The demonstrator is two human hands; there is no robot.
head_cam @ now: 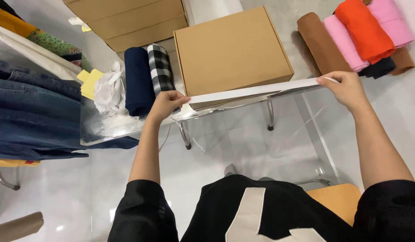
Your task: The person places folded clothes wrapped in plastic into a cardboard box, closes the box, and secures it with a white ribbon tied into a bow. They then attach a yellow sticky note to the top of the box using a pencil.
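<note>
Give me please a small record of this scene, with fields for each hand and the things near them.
Left hand: holds one end of a long white strip
Right hand: holds the other end of the strip
Strip: stretched level between the hands, in front of a closed brown box
Left of box: rolled navy cloth beside a rolled black-and-white checked cloth
Right of box: pile of rolled cloths, brown, pink, orange
Far left: folded jeans

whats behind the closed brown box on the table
Behind the closed brown box lies a stack of flat brown cartons. Its lid is shut, so any contents are hidden. Both hands, left and right, stretch a white strip before it.
</note>
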